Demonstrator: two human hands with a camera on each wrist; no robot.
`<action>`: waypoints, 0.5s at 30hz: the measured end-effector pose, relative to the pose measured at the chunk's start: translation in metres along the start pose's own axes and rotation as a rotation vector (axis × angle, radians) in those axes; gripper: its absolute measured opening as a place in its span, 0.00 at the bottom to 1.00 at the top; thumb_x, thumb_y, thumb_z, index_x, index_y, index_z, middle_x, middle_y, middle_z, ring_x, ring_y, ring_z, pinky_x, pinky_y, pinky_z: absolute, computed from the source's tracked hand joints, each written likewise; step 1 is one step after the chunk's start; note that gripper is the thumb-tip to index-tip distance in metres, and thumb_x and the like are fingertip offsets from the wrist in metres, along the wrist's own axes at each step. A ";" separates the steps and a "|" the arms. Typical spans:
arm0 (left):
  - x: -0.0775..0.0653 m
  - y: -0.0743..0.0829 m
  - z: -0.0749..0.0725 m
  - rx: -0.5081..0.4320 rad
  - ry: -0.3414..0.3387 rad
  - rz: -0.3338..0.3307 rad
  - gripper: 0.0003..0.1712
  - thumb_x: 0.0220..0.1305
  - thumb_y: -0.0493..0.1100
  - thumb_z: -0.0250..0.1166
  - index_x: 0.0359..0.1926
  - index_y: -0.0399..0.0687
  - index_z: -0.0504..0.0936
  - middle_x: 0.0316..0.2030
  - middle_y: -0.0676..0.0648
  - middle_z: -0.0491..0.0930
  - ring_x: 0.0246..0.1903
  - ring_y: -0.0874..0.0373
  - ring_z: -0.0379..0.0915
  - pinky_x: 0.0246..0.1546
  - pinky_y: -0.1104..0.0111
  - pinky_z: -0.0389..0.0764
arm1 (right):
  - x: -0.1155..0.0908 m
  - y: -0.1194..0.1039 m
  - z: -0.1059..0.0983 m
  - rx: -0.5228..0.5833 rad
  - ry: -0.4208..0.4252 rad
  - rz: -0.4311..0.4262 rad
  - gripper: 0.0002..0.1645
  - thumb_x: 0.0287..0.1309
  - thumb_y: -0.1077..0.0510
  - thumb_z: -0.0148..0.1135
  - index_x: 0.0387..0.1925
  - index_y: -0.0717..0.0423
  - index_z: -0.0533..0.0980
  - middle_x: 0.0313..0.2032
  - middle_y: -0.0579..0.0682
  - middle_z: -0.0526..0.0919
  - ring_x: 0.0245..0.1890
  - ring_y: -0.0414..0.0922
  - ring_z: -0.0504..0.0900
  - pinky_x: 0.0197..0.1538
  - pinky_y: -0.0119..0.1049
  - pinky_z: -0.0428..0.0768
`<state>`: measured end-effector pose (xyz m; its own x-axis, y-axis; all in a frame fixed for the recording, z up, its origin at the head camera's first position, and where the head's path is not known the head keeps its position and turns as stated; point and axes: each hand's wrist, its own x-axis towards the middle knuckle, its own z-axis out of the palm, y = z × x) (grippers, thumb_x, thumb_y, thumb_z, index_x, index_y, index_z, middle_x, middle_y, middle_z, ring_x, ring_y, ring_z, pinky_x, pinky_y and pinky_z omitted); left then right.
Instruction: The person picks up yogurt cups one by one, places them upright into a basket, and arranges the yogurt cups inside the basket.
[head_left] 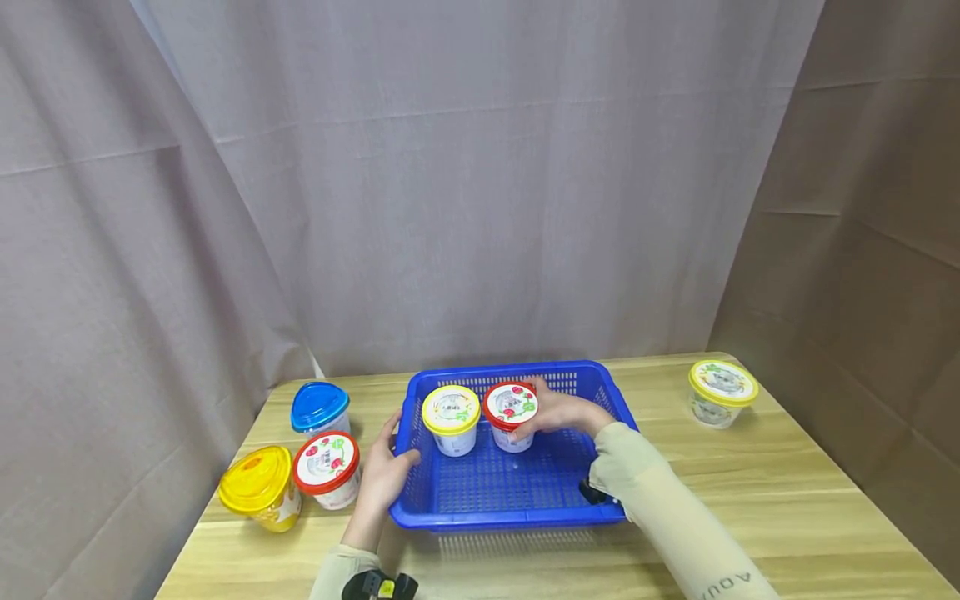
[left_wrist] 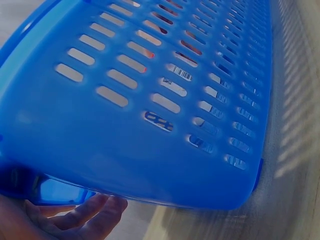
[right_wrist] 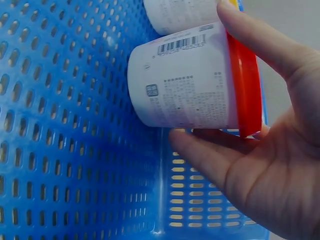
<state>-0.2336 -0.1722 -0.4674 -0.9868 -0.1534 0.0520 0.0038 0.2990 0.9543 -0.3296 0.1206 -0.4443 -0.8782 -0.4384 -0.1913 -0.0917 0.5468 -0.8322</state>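
Note:
A blue perforated plastic basket (head_left: 517, 520) stands on the wooden table. My left hand (head_left: 384, 473) grips its left rim, thumb on top and fingers outside. In the left wrist view the fingers (left_wrist: 100, 215) bend at the rim's edge. Inside the basket my right hand (head_left: 567, 412) holds a white tub with a red lid (head_left: 512, 406), thumb on one side and fingers on the other. In the right wrist view this tub (right_wrist: 185, 82) shows its barcode. Just left of it, a tub with a yellow lid (head_left: 452, 411) stands upright in the basket.
Left of the basket stand a blue-lidded tub (head_left: 321, 407), another red-lidded tub (head_left: 327, 461) and a tub with an orange-yellow lid (head_left: 257, 481). One more yellow-lidded tub (head_left: 722, 383) is at the table's far right. Grey curtains (head_left: 480, 183) hang behind the table (head_left: 817, 517).

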 end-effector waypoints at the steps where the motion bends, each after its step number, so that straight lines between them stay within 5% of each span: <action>1: 0.000 0.000 0.000 0.003 0.002 0.001 0.48 0.49 0.29 0.62 0.75 0.38 0.62 0.52 0.28 0.79 0.45 0.42 0.80 0.41 0.55 0.83 | -0.001 0.000 -0.001 0.004 0.005 0.003 0.68 0.41 0.57 0.82 0.72 0.68 0.45 0.62 0.65 0.67 0.60 0.58 0.72 0.63 0.52 0.73; 7: -0.002 0.001 0.001 0.009 0.007 0.016 0.48 0.48 0.29 0.63 0.74 0.37 0.63 0.51 0.28 0.79 0.44 0.42 0.80 0.40 0.55 0.83 | -0.005 -0.002 -0.007 -0.044 0.056 0.015 0.70 0.41 0.51 0.82 0.75 0.63 0.45 0.60 0.67 0.72 0.66 0.62 0.67 0.68 0.57 0.65; 15: -0.001 0.000 0.002 0.000 0.007 0.023 0.48 0.47 0.29 0.62 0.74 0.37 0.63 0.51 0.28 0.79 0.44 0.42 0.80 0.39 0.56 0.83 | -0.011 -0.005 -0.018 -0.067 0.065 -0.025 0.68 0.42 0.51 0.81 0.74 0.63 0.46 0.64 0.72 0.70 0.65 0.64 0.70 0.66 0.58 0.68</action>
<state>-0.2331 -0.1705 -0.4677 -0.9854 -0.1527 0.0760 0.0266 0.3025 0.9528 -0.3281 0.1354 -0.4293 -0.9037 -0.4062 -0.1354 -0.1427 0.5837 -0.7993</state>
